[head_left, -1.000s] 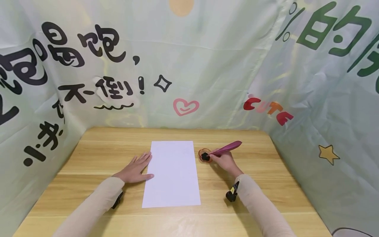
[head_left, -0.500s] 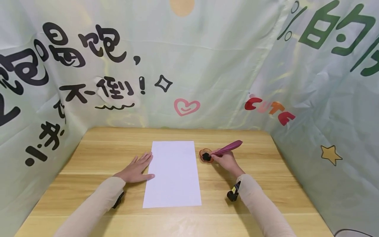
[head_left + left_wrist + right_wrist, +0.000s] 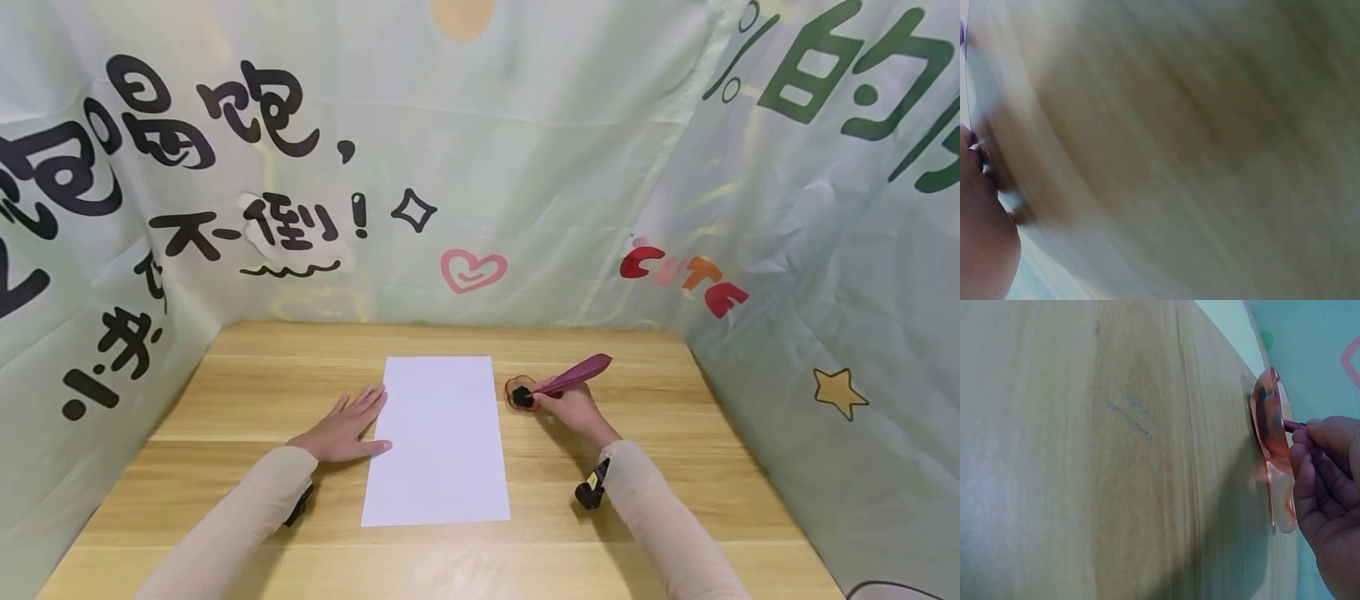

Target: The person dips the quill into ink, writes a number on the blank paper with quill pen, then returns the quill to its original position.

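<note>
A white sheet of paper (image 3: 437, 450) lies on the wooden table in the head view. Across its left edge rests my left hand (image 3: 341, 433), palm down with fingers spread; part of that hand (image 3: 988, 231) shows in the left wrist view. My right hand (image 3: 573, 412) pinches a maroon quill-shaped pen (image 3: 581, 372) close to its lower end. The pen's broad end leans up to the right. Its tip is over or in the black contents of a translucent amber, flower-shaped dish (image 3: 512, 382). Fingertips of my right hand (image 3: 1335, 481) hide most of the pen in the right wrist view.
The wooden table (image 3: 247, 367) reaches back to a pale printed cloth (image 3: 555, 192), which also hangs at both sides. A small black device (image 3: 590, 490) sits at my right wrist. Pale marks (image 3: 1130, 419) show on the wood in the right wrist view.
Little differs. The pen's upper end has shifted very slightly, while its lower end stays at the dish. My left hand and the paper keep their places.
</note>
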{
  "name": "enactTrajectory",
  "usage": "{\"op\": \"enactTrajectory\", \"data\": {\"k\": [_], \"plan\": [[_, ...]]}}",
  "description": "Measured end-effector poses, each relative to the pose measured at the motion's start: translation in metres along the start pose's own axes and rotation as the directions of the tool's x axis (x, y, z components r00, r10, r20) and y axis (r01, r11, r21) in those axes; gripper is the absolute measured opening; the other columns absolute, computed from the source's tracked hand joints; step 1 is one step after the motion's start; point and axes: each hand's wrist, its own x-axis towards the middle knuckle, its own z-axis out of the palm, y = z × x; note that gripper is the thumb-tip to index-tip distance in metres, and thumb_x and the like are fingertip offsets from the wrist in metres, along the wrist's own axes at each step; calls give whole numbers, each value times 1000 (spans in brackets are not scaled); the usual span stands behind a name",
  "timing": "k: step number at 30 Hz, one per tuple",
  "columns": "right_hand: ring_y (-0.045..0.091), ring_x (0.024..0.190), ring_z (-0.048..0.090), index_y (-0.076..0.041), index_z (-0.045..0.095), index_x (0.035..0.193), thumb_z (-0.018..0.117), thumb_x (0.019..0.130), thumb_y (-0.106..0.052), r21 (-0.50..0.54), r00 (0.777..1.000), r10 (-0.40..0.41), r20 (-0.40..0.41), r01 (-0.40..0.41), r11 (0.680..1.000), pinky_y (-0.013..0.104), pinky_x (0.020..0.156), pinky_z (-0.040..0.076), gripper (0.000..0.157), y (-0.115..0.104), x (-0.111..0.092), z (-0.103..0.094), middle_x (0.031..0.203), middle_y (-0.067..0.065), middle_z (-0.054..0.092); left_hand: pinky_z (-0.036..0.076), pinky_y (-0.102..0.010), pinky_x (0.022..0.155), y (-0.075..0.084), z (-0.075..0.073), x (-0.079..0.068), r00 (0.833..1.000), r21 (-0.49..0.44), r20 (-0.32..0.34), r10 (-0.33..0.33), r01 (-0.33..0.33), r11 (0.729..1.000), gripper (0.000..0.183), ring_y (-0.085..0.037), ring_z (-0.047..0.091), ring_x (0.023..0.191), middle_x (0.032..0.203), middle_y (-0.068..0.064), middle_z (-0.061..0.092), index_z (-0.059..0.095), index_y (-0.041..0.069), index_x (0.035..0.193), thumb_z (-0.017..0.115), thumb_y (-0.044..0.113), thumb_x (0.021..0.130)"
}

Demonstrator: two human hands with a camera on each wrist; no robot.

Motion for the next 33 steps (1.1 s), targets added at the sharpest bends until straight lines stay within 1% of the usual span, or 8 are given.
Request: {"op": "enactTrajectory", "data": {"k": [4,7,10,15,20,26,33], "plan": [[16,80,61,-9,69,93,67,80,-14,-15,1000,-6,-15,6,1000,31,70,50,15,-2,-1,-1,89,4,67,5,-56,103,1,-2,0,1000,2,-9,14,-14,1000,87,-30,8,135,149,-11,8,13,4,142,46,59,83],[16,79,62,-8,69,93,67,79,-12,-21,1000,-8,-29,8,1000,31,70,50,15,-3,-3,-1,88,5,67,6,-56,103,3,-5,-1,1000,7,0,17,-17,1000,87,-29,8,135,149,-10,8,13,4,142,44,60,83],[16,79,62,-7,69,93,67,79,-13,-19,1000,-5,-25,5,1000,31,70,50,15,-2,-4,-2,88,5,67,5,-56,104,4,-6,-1,1000,10,4,12,-12,1000,87,-29,8,135,149,-9,8,12,5,142,44,60,83],[15,78,61,-8,69,92,66,80,-16,-13,999,3,-34,-4,1000,30,67,50,15,-1,-3,0,87,4,67,5,-57,103,2,-4,0,1000,6,-1,17,-17,1000,87,-31,8,135,149,-10,8,13,4,142,45,59,83],[14,76,61,-8,69,91,66,80,-15,-13,999,20,-45,-20,1000,29,65,50,14,-2,-4,1,86,3,67,4,-56,103,0,-1,2,1000,-13,-10,23,-24,1000,87,-31,7,135,149,-10,8,14,4,142,45,58,83],[15,77,61,-8,69,93,66,79,-14,-11,999,12,-49,-12,1000,29,66,50,15,-3,-4,1,88,4,67,0,-55,104,-6,5,3,1000,-22,-6,3,-3,1000,89,-28,4,136,149,-7,5,11,7,143,43,62,81],[15,75,60,-8,69,93,66,80,-16,5,998,37,-46,-36,999,29,65,50,16,-3,-5,1,86,3,66,1,-57,102,-5,3,1,1000,-40,-18,18,-19,999,88,-31,5,135,149,-10,7,12,5,143,46,59,82]]}}
